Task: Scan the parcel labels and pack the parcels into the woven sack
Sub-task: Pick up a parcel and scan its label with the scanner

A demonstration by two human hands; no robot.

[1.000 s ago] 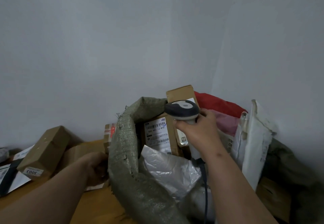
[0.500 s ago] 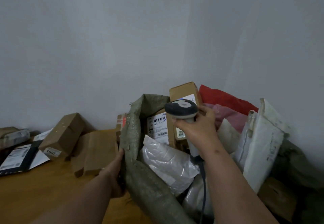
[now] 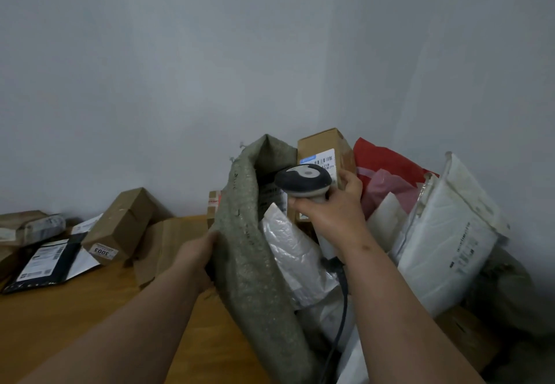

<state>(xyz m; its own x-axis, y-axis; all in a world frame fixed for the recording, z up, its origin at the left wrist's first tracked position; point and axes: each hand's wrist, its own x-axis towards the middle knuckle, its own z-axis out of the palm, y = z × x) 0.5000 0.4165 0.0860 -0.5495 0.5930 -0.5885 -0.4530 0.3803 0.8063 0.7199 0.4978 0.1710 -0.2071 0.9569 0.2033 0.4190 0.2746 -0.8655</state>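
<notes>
Both hands busy: right hand (image 3: 333,215) grips scanner (image 3: 303,181), left hand (image 3: 199,253) seemingly clutches sack (image 3: 249,251) edge.

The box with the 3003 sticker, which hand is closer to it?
Left. The left hand grips the sack edge, just right of that box. The right hand holds the scanner over the sack.

— What sort of place is this?
— A parcel sorting room: labelled brown cardboard boxes (image 3: 120,227) on a wooden table (image 3: 75,323), a grey-green woven sack (image 3: 252,263) stuffed with white plastic mailers (image 3: 444,239), bare grey walls (image 3: 180,68).
</notes>
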